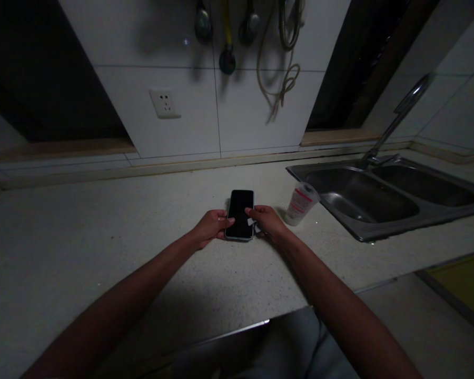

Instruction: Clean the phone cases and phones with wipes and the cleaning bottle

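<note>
A smartphone (242,202) with a dark screen is held upright-wise over the pale countertop (174,195), its screen facing me. My left hand (212,227) grips its left edge, thumb on the glass and fingers behind. On the opposite edge, my right hand (267,221) is closed, its thumb over the screen. A small white piece (251,221) shows by the right fingers; I cannot make out what it is. Just right of that hand stands a clear plastic cup (300,204) with pink print.
A double-bowl steel sink (363,231) with a tall faucet (395,118) is set into the counter at right. On the tiled wall are a power socket (165,103), several valves, a yellow pipe (226,23) and a hanging knotted cord (286,87).
</note>
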